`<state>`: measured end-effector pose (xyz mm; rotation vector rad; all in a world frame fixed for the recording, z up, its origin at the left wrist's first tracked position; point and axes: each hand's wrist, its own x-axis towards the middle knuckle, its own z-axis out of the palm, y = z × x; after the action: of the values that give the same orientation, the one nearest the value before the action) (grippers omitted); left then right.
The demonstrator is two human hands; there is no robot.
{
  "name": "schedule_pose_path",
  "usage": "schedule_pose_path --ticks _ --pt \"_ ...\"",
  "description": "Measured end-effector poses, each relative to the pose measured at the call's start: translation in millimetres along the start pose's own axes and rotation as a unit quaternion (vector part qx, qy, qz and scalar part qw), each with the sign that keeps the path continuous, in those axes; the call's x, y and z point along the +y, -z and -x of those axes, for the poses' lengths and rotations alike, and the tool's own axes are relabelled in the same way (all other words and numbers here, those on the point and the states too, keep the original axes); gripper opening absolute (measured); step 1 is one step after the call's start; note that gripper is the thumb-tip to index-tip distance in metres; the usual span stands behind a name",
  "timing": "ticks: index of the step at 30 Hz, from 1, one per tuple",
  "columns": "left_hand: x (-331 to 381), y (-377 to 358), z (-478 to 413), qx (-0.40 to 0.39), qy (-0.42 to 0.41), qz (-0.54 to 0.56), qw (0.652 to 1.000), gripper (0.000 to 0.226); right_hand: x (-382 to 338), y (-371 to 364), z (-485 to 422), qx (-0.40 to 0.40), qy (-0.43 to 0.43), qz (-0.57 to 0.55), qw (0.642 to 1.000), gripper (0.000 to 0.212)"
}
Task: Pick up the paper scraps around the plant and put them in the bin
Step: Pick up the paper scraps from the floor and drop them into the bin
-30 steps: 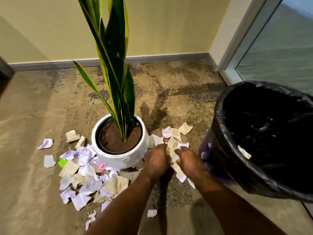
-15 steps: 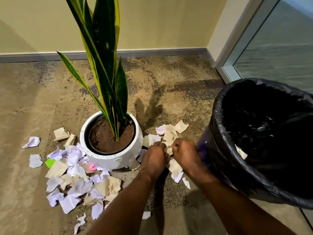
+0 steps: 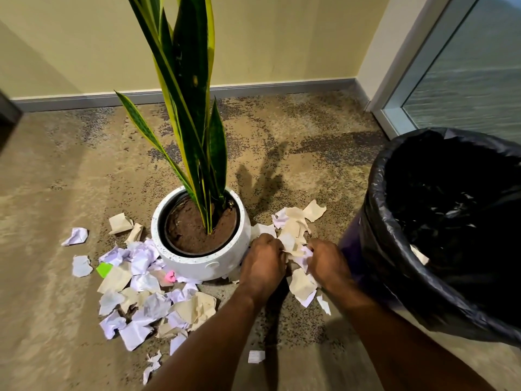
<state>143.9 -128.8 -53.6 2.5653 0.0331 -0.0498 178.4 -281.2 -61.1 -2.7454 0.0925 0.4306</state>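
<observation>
Head camera: the left hand [image 3: 263, 261] and the right hand [image 3: 328, 261] are both curled around a bunch of paper scraps [image 3: 293, 238] on the carpet, between the white pot [image 3: 203, 266] and the bin [image 3: 376, 193]. The bunch looks loose, so bits could slip out on the way up. A big pile [image 3: 141, 294] waits left of the pot.

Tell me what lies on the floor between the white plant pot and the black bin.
In the head view, paper scraps lie there, and the left hand and right hand grip some of them.
</observation>
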Motion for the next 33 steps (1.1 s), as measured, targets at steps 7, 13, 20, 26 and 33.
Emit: schedule_pose_path --ticks 7,13,20,26,33 --pt "3.7 4.6 5.0 -0.036 0.049 -0.019 0.998 0.013 -26.0 13.5 -3.8 0.182 -0.003 -0.006 0.983 0.041" --pt "5.1 5.3 21.7 -0.050 0.055 -0.002 0.997 0.011 -35.6 20.4 -12.6 0.148 0.022 -0.020 0.989 0.059" --pt "-8.8 11.0 47.3 -0.031 0.018 0.022 0.999 0.018 -24.2 -4.5 2.4 0.012 0.095 0.098 0.991 0.043" --pt "-21.1 16.6 66.7 -0.027 -0.004 0.015 1.000 0.018 -22.0 -17.0 6.3 0.011 0.099 0.061 0.993 0.033" --pt "-34.7 13.8 82.2 -0.039 -0.033 -0.016 0.999 0.029 -33.8 -26.9 3.6 -0.092 0.154 0.107 0.978 0.053"
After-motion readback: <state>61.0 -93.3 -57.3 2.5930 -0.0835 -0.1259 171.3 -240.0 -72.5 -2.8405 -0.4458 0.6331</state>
